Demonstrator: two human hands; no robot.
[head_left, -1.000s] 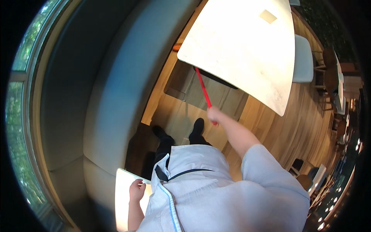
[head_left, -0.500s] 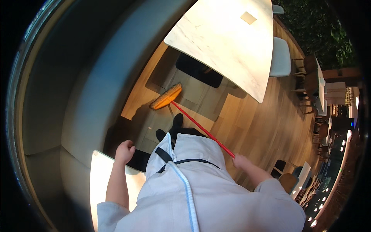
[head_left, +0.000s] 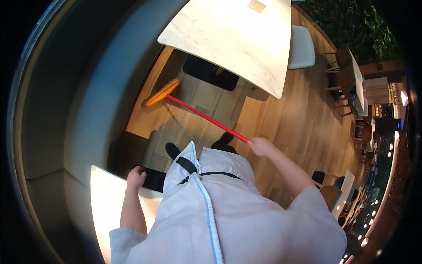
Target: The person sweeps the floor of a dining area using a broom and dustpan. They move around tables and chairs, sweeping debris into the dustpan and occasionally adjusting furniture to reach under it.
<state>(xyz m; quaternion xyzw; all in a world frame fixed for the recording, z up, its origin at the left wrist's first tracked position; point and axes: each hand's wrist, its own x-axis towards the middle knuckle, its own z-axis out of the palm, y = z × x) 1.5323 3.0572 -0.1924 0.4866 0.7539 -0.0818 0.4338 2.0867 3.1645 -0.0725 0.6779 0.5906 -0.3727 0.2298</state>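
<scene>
My right hand point(head_left: 261, 147) is wrapped round the end of the red handle of a broom point(head_left: 206, 117). The handle slants away to the left across the wooden floor. Its orange head point(head_left: 161, 93) rests on the floor close to the base of the bench seat, bristles facing the bench. My left hand point(head_left: 136, 177) hangs with its fingers curled in, nothing visible in it. It is just beyond the edge of the near white table point(head_left: 112, 193), over a dark area. My dark shoes show on the floor, set apart.
A long padded bench point(head_left: 94, 105) runs along the left. Ahead stands a marble-topped table point(head_left: 228, 39) with a black base plate point(head_left: 211, 72) under it and a pale chair point(head_left: 302, 48) at its right. More tables and chairs line the right side, near green foliage point(head_left: 351, 26).
The broom head has slid left toward the bench, its handle now lying flatter. My right hand has moved forward, the arm stretched further. My feet have stepped apart, and the tables have shifted left in view.
</scene>
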